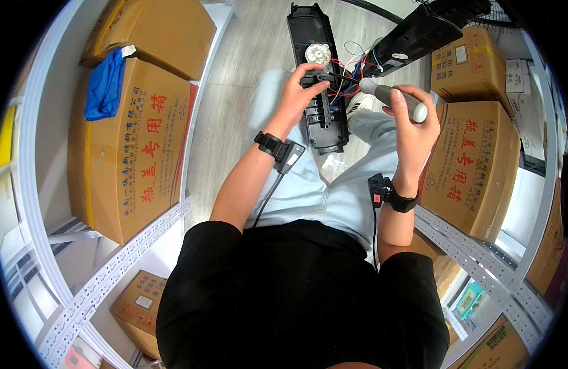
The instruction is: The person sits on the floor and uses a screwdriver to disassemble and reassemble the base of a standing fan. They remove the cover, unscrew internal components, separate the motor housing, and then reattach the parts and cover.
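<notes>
My right hand (414,126) is closed round the thick grey handle of a screwdriver (382,93), its dark shaft pointing left. My left hand (294,97) pinches a small black plastic part (321,79) between thumb and fingers, close to the shaft's tip. Whether tip and part touch, I cannot tell. Beneath them lies a long black plastic housing (330,134) between my legs, with a round white part (318,54) set in it. Red, blue and white wires (356,66) run from it to a second black housing (413,40) that leans at the right.
Metal shelving (99,301) stands close on both sides. Large cardboard boxes fill the left shelf (136,154) and the right one (468,160). A blue cloth (105,86) hangs over a left box. Cables trail from the black wrist devices (278,150) on my forearms.
</notes>
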The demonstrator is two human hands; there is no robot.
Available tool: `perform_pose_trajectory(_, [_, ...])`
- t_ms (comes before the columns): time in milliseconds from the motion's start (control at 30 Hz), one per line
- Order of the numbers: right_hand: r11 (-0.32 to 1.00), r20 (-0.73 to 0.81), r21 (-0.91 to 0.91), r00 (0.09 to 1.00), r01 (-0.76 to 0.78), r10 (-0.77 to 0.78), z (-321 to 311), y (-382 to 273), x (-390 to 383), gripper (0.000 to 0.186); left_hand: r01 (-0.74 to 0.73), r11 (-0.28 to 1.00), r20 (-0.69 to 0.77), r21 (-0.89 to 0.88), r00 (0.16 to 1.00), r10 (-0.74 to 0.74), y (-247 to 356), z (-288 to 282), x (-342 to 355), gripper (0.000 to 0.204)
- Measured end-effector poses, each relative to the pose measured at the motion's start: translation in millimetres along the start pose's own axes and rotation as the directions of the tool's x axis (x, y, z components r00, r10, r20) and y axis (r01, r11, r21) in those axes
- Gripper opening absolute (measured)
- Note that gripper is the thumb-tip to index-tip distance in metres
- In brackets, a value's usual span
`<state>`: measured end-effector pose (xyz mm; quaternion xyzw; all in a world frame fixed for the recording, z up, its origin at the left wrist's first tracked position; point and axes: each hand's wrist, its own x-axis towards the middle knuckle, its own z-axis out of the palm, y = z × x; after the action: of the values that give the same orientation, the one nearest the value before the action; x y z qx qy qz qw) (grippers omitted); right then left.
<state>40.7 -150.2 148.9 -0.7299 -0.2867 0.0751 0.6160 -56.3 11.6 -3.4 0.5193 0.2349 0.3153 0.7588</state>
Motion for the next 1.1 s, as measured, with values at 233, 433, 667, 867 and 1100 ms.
perform_pose_trajectory(233, [0.975, 0.069, -0.199, 0.994, 0.103, -0.09, 14, -3, 5, 0.025, -0.011, 1.0, 0.018, 0.027, 1.0, 0.01, 6, 4, -2, 0.036])
perform_pose_trajectory(433, [0.964, 0.099, -0.234, 0.99, 0.126, -0.106, 19, -7, 6, 0.025, -0.029, 0.998, 0.011, 0.06, 1.0, 0.028, 4, 2, -2, 0.038])
perform_pose_trajectory(667, [0.94, 0.13, -0.299, 0.983, 0.164, -0.13, 21, -14, 5, 0.025, -0.048, 0.997, 0.02, 0.065, 0.999, 0.047, 4, 2, -1, 0.038])
perform_pose_trajectory(867, [0.922, 0.137, -0.336, 0.978, 0.193, -0.154, 20, -17, 3, 0.025, -0.033, 0.998, 0.01, 0.057, 0.999, 0.032, 4, 2, -1, 0.037])
perform_pose_trajectory(1100, [0.921, 0.164, -0.313, 0.969, 0.23, -0.187, 22, -18, 3, 0.027, -0.064, 0.995, 0.015, 0.082, 0.998, 0.063, 0, 1, 0, 0.037])
